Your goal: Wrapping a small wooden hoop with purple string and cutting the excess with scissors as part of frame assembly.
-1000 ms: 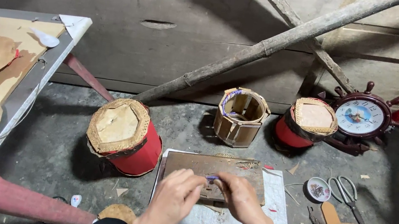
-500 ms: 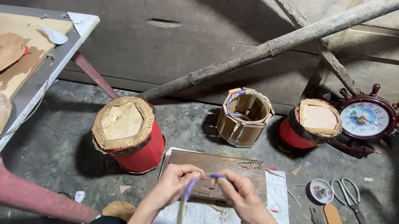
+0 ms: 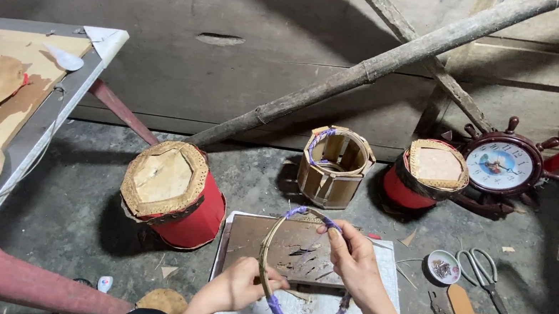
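Both hands hold a bamboo hoop (image 3: 304,272) wound with purple cord above a brown board (image 3: 282,247); the left hand (image 3: 237,288) pinches its rim at 8 o'clock, fingers closed on it; the right hand (image 3: 352,260) grips the rim at 2 o'clock, fingers curled round it; the hoop stands tilted, clear of the board. A red drum (image 3: 177,194) sits near at 10 o'clock, an open bamboo frame (image 3: 335,161) at 12, scissors (image 3: 484,267) at 3; open concrete floor (image 3: 72,202) lies between; a table edge (image 3: 29,146) bounds the left.

Concrete floor (image 3: 55,221), plank wall (image 3: 170,6)
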